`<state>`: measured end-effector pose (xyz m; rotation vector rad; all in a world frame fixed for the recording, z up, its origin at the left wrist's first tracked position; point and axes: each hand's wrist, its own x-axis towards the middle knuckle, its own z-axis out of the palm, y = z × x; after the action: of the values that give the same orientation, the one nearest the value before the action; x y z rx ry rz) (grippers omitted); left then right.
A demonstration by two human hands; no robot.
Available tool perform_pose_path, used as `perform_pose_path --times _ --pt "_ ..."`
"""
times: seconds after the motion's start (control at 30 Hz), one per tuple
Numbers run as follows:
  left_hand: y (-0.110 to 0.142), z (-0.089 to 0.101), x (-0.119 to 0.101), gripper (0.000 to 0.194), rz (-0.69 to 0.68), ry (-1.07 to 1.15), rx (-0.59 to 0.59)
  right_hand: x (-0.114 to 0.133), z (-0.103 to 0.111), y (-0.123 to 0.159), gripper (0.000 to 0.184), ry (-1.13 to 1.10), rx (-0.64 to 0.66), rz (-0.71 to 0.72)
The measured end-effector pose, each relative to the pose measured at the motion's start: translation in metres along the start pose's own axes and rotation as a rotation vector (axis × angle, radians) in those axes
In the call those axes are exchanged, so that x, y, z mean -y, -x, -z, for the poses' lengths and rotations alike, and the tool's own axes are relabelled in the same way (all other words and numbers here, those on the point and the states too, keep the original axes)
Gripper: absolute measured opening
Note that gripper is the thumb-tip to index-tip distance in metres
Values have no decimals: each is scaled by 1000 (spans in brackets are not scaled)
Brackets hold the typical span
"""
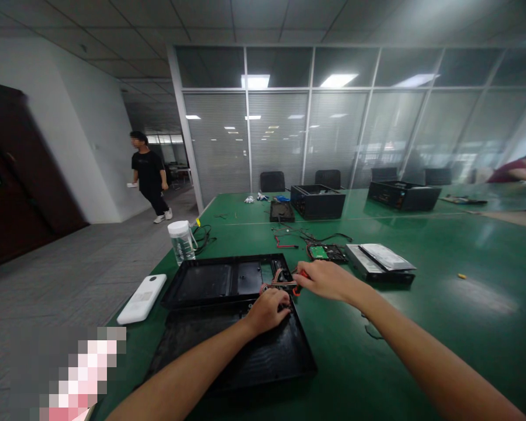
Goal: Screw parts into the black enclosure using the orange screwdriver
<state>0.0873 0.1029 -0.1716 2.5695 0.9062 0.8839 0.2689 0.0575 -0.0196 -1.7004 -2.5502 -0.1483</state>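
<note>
Two black plastic shells lie side by side on the green table: a far shell [210,279] and a near shell [241,345]. A bundle of striped wires [277,283] comes up at their right end. My left hand [269,310] is closed at the near shell's upper right edge, beside the wires; what its curled fingers pinch is hidden. My right hand [322,279] is wrapped round a red-handled tool [297,290] next to the wires. The fingers cover much of the tool, so its exact kind cannot be made out.
A clear bottle [182,242] and a white phone-like slab [142,299] stand to the left. A hard drive [326,252], a metal drive box [380,264] and loose cables lie beyond my right hand. Two black cases [318,202] stand farther back. A person [148,175] walks at left.
</note>
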Motion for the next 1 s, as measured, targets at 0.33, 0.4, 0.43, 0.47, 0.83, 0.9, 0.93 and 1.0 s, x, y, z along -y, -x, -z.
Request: perform_pose_path --times 0.33,0.4,0.43,0.47,0.83,0.9,0.93,1.0 --pt "0 1 -1 16 -28 -12 0 -9 -5 7 48 -72 -37 4" --pt "1 2 -1 15 -31 -21 1 -17 -13 6 50 -126 -89 -31" --pt "1 3 -2 15 -35 -30 4 -23 -20 6 48 -211 -120 -40" --pt "1 4 -3 15 -44 -40 8 -31 -30 5 46 -341 -155 -54" --pt "1 9 -8 8 -342 -192 178 -111 -135 14 34 -1777 -723 -471" --pt "1 9 -10 10 -399 -232 201 -102 -131 11 37 -1755 -714 -400" --pt "1 10 -12 11 -427 -245 210 -95 -128 10 37 -1715 -697 -372" --pt "1 14 -16 15 -490 -263 236 -78 -119 11 32 -1558 -670 -353"
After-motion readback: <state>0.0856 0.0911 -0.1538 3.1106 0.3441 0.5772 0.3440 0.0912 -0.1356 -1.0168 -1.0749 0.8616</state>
